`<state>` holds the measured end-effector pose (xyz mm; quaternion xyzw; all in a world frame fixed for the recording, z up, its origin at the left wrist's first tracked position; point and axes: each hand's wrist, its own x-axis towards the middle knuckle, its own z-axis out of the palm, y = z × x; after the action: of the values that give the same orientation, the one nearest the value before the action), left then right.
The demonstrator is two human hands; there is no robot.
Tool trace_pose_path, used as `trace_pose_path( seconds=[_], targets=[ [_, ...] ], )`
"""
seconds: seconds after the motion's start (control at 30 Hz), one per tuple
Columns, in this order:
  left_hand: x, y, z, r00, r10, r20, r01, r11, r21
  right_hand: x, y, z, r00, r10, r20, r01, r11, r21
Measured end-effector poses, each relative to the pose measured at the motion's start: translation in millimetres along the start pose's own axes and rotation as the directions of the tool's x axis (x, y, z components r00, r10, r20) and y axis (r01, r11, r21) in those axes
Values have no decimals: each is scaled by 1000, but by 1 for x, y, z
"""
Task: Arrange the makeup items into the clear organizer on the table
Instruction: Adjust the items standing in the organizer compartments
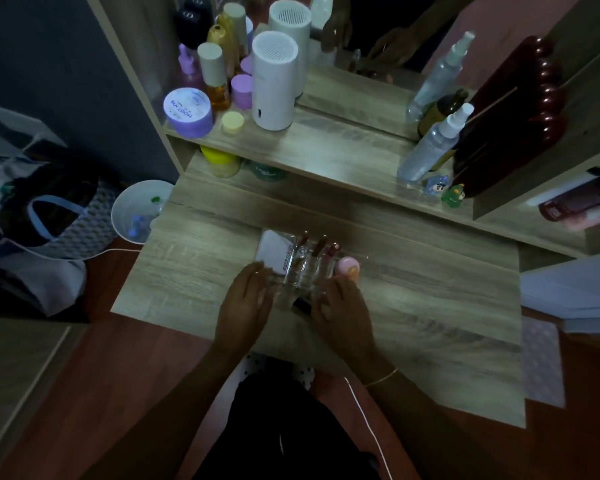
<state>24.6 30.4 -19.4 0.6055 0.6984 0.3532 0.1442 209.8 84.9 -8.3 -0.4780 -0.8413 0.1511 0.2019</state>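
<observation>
Flanking the clear organizer (pixel 302 271), both hands (left (pixel 246 299), right (pixel 340 306)) rest beneath the crowded shelf (pixel 326 150).

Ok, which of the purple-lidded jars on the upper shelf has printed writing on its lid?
The wide, flat purple jar at the shelf's front left corner; its pale lid carries text. The smaller purple-lidded jars behind it have plain lids.

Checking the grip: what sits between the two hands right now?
In the head view, the clear organizer sits between the left hand and right hand, with a dark item at its near edge.
</observation>
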Motion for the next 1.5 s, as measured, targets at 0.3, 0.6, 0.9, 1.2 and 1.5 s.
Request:
trace_pose_path(
  seconds=[0.3,0.6,0.9,1.2,1.5],
  targets=[
    [-19,-39,14,967,-171,187,105,942,318,-21,2,27,981,58,183,-67,997,43],
    [1,-46,20,937,-261,234,121,867,484,-11,10,29,971,122,203,-127,992,10],
    [-12,-52,25,929,-281,242,146,878,456,-20,0,38,953,163,257,-180,983,45],
    [-15,-51,25,937,-263,229,146,893,426,7,-15,9,936,345,69,-349,886,306],
    [-15,-52,25,935,-264,236,142,890,434,38,-9,-1,931,364,-18,-354,916,189]
  ],
)
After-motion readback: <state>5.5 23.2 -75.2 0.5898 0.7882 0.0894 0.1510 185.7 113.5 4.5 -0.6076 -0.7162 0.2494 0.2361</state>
